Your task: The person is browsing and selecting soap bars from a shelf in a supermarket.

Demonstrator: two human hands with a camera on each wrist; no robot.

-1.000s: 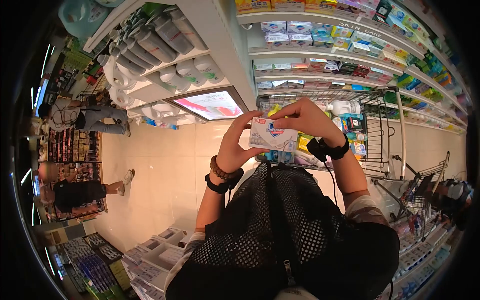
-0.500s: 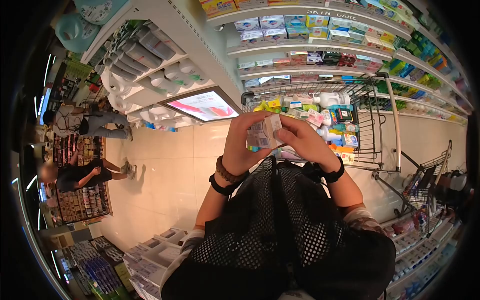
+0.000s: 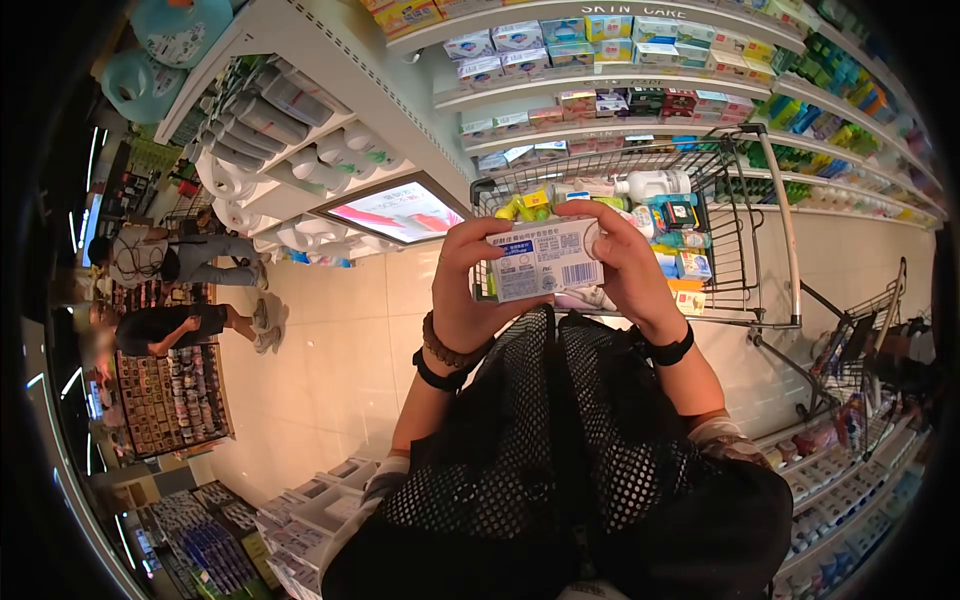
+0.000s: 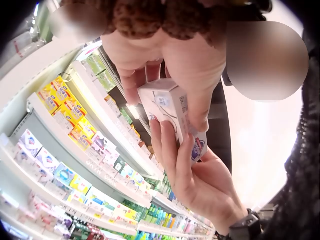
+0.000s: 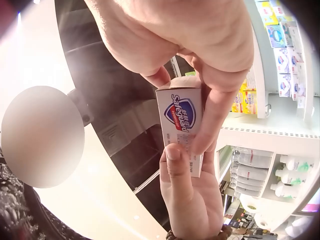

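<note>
A white Safeguard soap box is held between both hands in front of the chest, its printed back and barcode facing the head view. My left hand, with a beaded bracelet at the wrist, grips one end, thumb along the lower edge. At the other end my right hand grips with thumb and fingers. The right wrist view shows the logo on the box's end panel, with the left thumb pressed near it. In the left wrist view the right fingers lie along the box's side.
Beyond the hands stands a wire shopping cart filled with bottles and boxes. Shelves of boxed soap run behind it. A lit screen fronts a shelf end at left. Two people stand in the left aisle; another cart is at right.
The soap box has been turned over between the hands, from its logo front, through an end-on view, to its barcode back. Both hands still grip it. The head view has shifted slightly.
</note>
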